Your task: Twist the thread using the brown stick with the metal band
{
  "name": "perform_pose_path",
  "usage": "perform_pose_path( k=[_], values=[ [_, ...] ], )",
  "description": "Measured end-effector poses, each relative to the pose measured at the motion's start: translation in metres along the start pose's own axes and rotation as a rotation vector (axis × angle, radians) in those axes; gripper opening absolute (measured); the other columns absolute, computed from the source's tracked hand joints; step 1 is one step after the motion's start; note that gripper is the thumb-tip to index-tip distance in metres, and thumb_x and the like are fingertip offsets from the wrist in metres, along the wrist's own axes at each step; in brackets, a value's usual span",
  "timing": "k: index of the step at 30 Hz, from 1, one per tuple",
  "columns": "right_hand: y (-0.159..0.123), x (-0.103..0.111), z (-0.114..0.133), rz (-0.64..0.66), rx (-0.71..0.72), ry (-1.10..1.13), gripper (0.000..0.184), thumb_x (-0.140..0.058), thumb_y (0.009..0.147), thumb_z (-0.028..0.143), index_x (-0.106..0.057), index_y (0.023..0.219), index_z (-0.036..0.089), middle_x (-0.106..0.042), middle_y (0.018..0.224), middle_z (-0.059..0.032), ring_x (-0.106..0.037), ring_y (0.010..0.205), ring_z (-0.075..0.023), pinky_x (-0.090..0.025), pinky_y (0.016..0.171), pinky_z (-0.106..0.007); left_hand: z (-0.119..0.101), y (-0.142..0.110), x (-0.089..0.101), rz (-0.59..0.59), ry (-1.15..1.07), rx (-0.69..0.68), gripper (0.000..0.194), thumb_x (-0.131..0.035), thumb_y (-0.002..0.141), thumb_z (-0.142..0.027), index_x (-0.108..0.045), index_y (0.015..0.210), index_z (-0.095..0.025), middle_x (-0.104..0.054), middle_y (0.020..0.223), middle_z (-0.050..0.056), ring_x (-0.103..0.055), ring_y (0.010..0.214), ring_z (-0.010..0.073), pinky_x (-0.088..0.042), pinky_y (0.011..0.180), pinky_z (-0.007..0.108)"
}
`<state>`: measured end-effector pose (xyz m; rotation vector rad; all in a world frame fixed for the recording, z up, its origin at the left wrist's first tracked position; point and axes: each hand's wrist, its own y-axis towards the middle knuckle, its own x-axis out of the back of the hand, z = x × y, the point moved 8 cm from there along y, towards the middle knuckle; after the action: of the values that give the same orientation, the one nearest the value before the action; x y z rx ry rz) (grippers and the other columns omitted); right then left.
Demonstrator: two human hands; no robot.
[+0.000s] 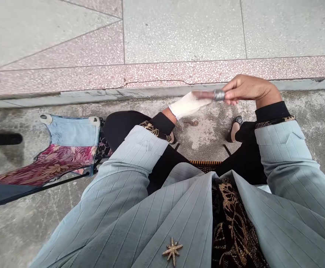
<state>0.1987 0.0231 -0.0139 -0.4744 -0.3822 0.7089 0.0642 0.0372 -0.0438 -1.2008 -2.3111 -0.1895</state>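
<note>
My right hand (243,88) is bare and closed, its thumb and fingers pinching a brown stick-like piece (203,94) by its end, where silvery wire (218,95) seems to be wound round it. Motion smears the piece, so its exact kind is unclear. My left hand (189,106), in a white knit glove, reaches in from the other side. The brown end lies across the front of the glove. The gloved fingers are blurred and partly covered, so whether they grip the piece does not show. Both hands are in front of my knees, above the concrete ground.
A raised pink-and-grey terrazzo step (162,72) runs across ahead. A small brown object (190,122) lies on the concrete (204,136) between my feet. To the left stands a folding chair (73,130) with blue and floral fabric. A black bar (2,139) juts in. Beneath me is a woven seat (205,166).
</note>
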Motion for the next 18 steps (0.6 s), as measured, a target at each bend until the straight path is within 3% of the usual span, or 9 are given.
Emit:
perform_pose_path(
  k=[4,10,14,18],
  values=[
    [-0.008,0.027,0.011,-0.373,0.184,0.132,0.04,-0.076,0.077,0.059,-0.067,0.067,0.022,-0.064,0.064,-0.0023,-0.051,0.055,-0.0124,-0.045,0.055,-0.03,0.003,0.001,-0.011,0.035,0.019,0.054,0.034,-0.043,0.097,-0.04,-0.065,0.096,-0.015,-0.065,0.079,0.003,-0.053,0.064,0.0121,-0.042,0.065,0.027],
    [0.005,0.042,-0.013,-0.549,0.008,-0.026,0.041,-0.072,0.081,0.057,-0.063,0.063,0.021,-0.059,0.056,-0.0025,-0.053,0.052,-0.0144,-0.043,0.054,-0.031,-0.008,0.0,-0.039,0.226,0.214,-0.035,0.033,-0.042,0.095,-0.039,-0.068,0.095,-0.017,-0.068,0.085,0.004,-0.059,0.075,0.0171,-0.04,0.069,0.028],
    [0.012,0.052,-0.028,-0.56,-0.182,-0.31,0.038,-0.073,0.08,0.054,-0.066,0.066,0.019,-0.057,0.052,-0.0028,-0.056,0.055,-0.0168,-0.046,0.059,-0.034,-0.006,-0.001,-0.036,0.208,0.348,-0.032,0.039,-0.038,0.097,-0.044,-0.068,0.101,-0.019,-0.069,0.089,0.005,-0.06,0.078,0.0191,-0.038,0.069,0.029],
    [0.02,0.039,-0.036,-0.375,-0.296,-0.517,0.033,-0.078,0.076,0.049,-0.07,0.069,0.018,-0.06,0.053,-0.0045,-0.06,0.062,-0.0204,-0.048,0.064,-0.036,-0.003,-0.003,-0.022,0.153,0.471,-0.015,0.04,-0.038,0.098,-0.043,-0.068,0.107,-0.018,-0.07,0.095,0.007,-0.063,0.085,0.0216,-0.039,0.072,0.03]
  ],
)
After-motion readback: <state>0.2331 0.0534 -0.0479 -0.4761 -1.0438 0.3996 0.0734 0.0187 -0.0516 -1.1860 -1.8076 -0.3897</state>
